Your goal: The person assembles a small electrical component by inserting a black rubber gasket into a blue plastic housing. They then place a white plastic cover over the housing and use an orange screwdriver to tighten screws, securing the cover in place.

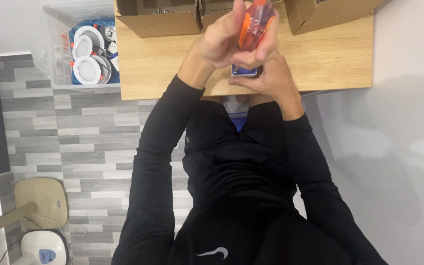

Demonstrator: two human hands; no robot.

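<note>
1. Over the near edge of the wooden table (320, 59), the left hand (222, 41) is closed around an orange-handled screwdriver (255, 24), held upright.
2. Beneath it, the right hand (271, 81) grips a small blue-and-white part (244, 71), with the tool standing straight above it.
3. Doing this well likely means keeping the tool square to the part and the lower grip firm.
4. Cardboard boxes (158, 17) line the far edge; a clear bin of round white lamps (87, 54) stands beside the table.

An orange, translucent tool handle (255, 22) stands upright above a small blue-and-white block (244, 71), both held over the near edge of a wooden tabletop (330, 59).
</note>
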